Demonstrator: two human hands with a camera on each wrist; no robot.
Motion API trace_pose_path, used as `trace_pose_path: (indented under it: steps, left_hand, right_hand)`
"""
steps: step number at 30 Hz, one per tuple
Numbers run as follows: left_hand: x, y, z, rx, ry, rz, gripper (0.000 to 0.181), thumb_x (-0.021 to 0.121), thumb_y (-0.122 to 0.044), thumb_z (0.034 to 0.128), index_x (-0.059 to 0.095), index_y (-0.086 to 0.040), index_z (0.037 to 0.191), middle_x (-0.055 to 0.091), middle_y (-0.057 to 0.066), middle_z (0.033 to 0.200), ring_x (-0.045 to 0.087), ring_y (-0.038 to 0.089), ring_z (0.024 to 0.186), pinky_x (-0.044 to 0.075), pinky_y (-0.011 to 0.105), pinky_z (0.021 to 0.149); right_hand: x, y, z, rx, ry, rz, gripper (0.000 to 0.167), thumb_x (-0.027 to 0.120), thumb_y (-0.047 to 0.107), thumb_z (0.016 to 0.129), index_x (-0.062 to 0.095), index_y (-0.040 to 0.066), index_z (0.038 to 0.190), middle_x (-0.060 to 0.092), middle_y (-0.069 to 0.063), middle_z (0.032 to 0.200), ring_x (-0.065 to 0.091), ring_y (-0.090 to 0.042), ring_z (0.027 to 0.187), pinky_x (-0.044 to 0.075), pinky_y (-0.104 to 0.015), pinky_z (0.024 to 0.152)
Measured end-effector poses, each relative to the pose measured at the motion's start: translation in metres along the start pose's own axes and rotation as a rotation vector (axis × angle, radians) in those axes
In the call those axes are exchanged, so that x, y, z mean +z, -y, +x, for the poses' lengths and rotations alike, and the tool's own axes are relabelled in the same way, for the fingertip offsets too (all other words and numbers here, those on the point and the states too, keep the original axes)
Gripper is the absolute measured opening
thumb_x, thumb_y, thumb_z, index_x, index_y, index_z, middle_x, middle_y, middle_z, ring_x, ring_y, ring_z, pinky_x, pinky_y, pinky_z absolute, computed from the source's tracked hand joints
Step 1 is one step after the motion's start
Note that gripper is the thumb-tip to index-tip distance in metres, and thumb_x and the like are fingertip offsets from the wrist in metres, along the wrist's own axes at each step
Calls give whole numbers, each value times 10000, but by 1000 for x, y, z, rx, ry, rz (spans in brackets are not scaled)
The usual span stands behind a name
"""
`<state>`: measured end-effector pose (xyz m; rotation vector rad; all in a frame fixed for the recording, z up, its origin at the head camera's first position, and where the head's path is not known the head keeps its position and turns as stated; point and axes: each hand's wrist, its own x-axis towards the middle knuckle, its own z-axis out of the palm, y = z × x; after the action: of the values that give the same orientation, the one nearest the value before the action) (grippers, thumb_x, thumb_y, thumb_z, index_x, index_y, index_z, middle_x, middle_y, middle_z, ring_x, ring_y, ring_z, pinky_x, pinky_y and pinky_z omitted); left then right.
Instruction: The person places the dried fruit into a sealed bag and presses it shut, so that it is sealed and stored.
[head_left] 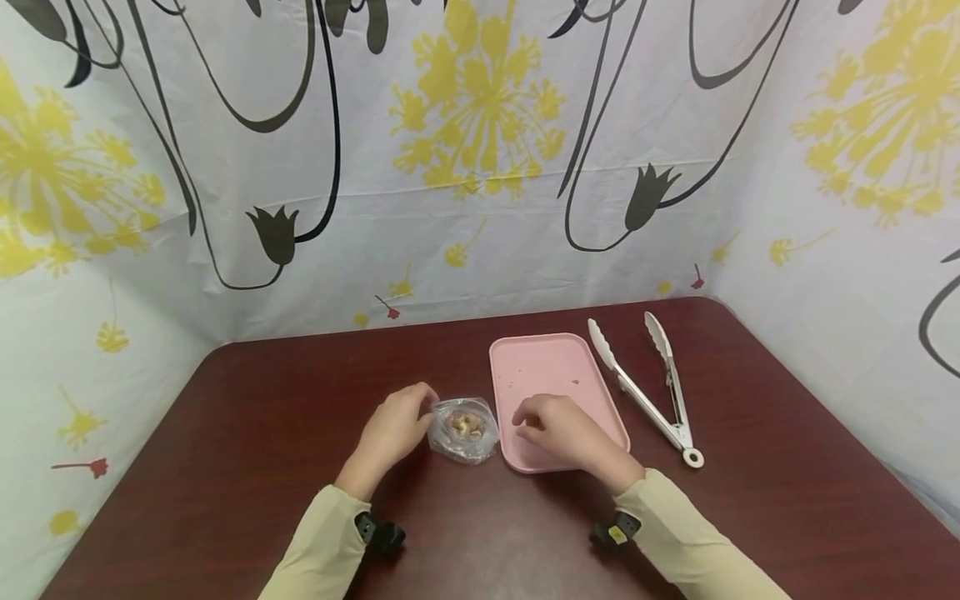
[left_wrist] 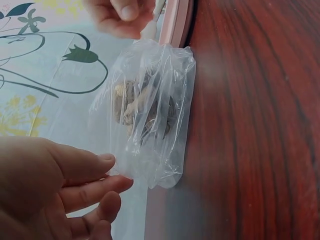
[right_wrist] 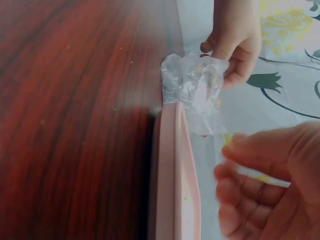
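Observation:
A clear plastic bag [head_left: 480, 452] with brown and tan pieces [head_left: 465, 425] inside stands on the table, left of a pink tray [head_left: 551, 367]. What the pieces are, I cannot tell. My left hand [head_left: 395, 423] is at the bag's left side; in the left wrist view, its thumb and index finger [left_wrist: 95, 192] pinch the edge of the plastic. Over the near part of the tray hovers my right hand [head_left: 558, 429], its fingers loosely bent and holding nothing. The right wrist view has this hand [right_wrist: 270, 180] above the tray's rim [right_wrist: 167, 165], apart from the bag.
Metal tongs [head_left: 678, 429] with pale tips lie spread on the table to the right of the tray. A few small crumbs dot the tray. The dark red wooden table [head_left: 300, 400] meets a patterned white cloth [head_left: 450, 250] at its back and sides.

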<state>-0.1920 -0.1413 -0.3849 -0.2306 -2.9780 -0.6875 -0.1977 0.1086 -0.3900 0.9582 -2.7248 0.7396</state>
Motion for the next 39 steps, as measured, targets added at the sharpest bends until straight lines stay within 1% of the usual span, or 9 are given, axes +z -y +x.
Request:
trace_pose_path:
  steps: [5, 10, 15, 20, 24, 26, 31, 37, 39]
  left_hand:
    - [0, 1, 0, 38, -21, -17, 204, 703, -110, 859, 650, -138, 1054, 661, 37, 1048, 624, 203, 928, 525, 398, 801]
    - [0, 1, 0, 68, -32, -9, 196, 712, -93, 848, 665, -143, 1032, 650, 29, 1057, 623, 211, 948, 523, 400, 806]
    - [0, 1, 0, 77, -23, -11, 183, 710, -92, 850, 670, -128, 1024, 673, 47, 1074, 637, 213, 943, 529, 392, 802]
    - [1, 2, 2, 89, -31, -10, 143, 719, -99, 841, 681, -125, 977, 682, 44, 1021, 633, 201, 906, 527, 379, 787]
    - [1, 3, 2, 93, -36, -11, 96, 723, -111, 839, 679, -138, 920, 687, 31, 965, 622, 178, 841, 521, 361, 748]
    - [2, 4, 2, 97, -38, -14, 76, 725, -123, 839, 676, -145, 893, 689, 23, 941, 620, 165, 815, 518, 349, 727]
    - [1, 6, -1, 117, -54, -20, 59, 724, -143, 839, 667, -160, 841, 688, -1, 883, 618, 164, 803, 507, 341, 710]
    - [0, 6, -2, 150, -106, 9, 61, 712, -151, 847, 672, -167, 805, 686, -17, 814, 581, 191, 815, 493, 380, 733]
    - [-1, 6, -2, 149, -123, 17, 63, 708, -157, 851, 674, -172, 800, 692, -21, 814, 580, 200, 832, 488, 401, 750]
  right_hand:
    - [7, 4, 7, -131, 13, 34, 134, 664, 20, 808, 719, 113, 887, 663, 38, 808, 592, -105, 760, 486, -257, 724]
    - [8, 7, 9, -193, 35, 7, 223, 631, -2, 795, 736, 121, 949, 666, 12, 841, 599, -119, 782, 490, -276, 743]
    - [9, 12, 10, -205, 60, -24, 288, 599, -22, 772, 737, 128, 976, 620, 18, 787, 522, -81, 702, 453, -220, 665]
    - [11, 13, 9, -222, 49, -20, 228, 623, -16, 722, 712, 137, 867, 612, 29, 781, 519, -69, 683, 446, -197, 630]
    - [13, 13, 10, -199, 74, -22, 177, 651, 4, 699, 679, 141, 808, 584, 36, 766, 516, -64, 681, 452, -205, 625]
    - [14, 14, 11, -192, 76, -31, 150, 657, 12, 711, 658, 142, 786, 559, 45, 748, 502, -64, 669, 446, -210, 618]
    - [15, 12, 10, -204, 37, -38, 141, 641, 12, 730, 611, 149, 739, 514, 77, 706, 469, -68, 645, 436, -224, 620]
    - [14, 8, 10, -214, -18, -70, 152, 649, 5, 752, 596, 145, 729, 549, 66, 720, 531, -88, 677, 472, -253, 658]
    - [14, 8, 11, -209, -28, -75, 153, 661, 6, 764, 592, 138, 728, 555, 55, 725, 546, -95, 691, 481, -258, 667]
